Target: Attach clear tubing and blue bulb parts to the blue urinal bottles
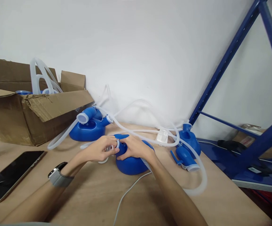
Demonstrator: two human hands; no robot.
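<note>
In the head view a blue plastic urinal bottle [132, 165] lies on the table before me, its neck pointing left. My right hand [136, 147] is closed around the bottle's neck and upper side. At the mouth, the fingers of my left hand [102, 148] pinch the white ring [117, 144] on the rim. A white round cap [103, 160] shows partly below my left hand. The far side of the bottle is hidden by my hands.
A second blue bottle [86, 131] with a hose stands by an open cardboard box [6, 116]. Another bottle [192, 141] sits at right, near a clear hose [203, 175]. A phone [11, 175] lies left. A white cable [126, 193] crosses the table; blue shelving [222, 66] stands right.
</note>
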